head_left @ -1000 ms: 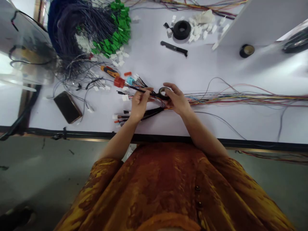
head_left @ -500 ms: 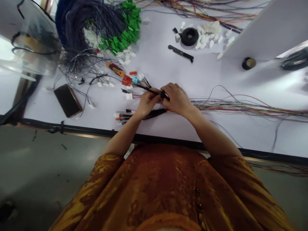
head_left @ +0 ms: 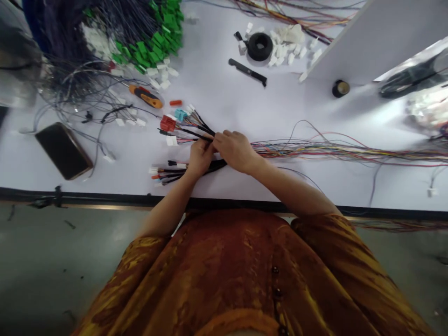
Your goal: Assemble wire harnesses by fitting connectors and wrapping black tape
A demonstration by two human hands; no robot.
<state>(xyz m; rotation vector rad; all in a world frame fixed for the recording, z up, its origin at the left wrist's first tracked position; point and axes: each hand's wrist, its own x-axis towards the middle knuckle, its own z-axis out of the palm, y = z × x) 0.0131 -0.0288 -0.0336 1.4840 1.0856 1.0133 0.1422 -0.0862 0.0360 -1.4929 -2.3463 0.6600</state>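
Both hands meet on a wire harness [head_left: 301, 150] that lies across the white table. My left hand [head_left: 200, 156] is closed around the black-wrapped branches near their fork. Close against it, my right hand [head_left: 234, 150] is closed on the same bundle, fingertips pressed together. Left of the hands the branches fan out to a red connector [head_left: 167, 123], a light-blue connector [head_left: 180, 115] and a white connector [head_left: 171, 140]. A lower group of black-sleeved branches [head_left: 171, 173] ends in small connectors near the table's front edge. What lies between the fingertips is hidden.
Beyond the hands lie a black tape roll [head_left: 260, 46], a dark cutter-like tool [head_left: 248, 72] and small white connectors [head_left: 296, 37]. To the left are an orange-handled screwdriver [head_left: 145, 96], a phone [head_left: 64, 150] and cables with green connectors [head_left: 168, 28]. A grey-white panel [head_left: 378, 42] stands at the right.
The view has shifted, so the table things sit further left. The right hand has closed in on the left at the fork; the black piece seen between them earlier is now covered.
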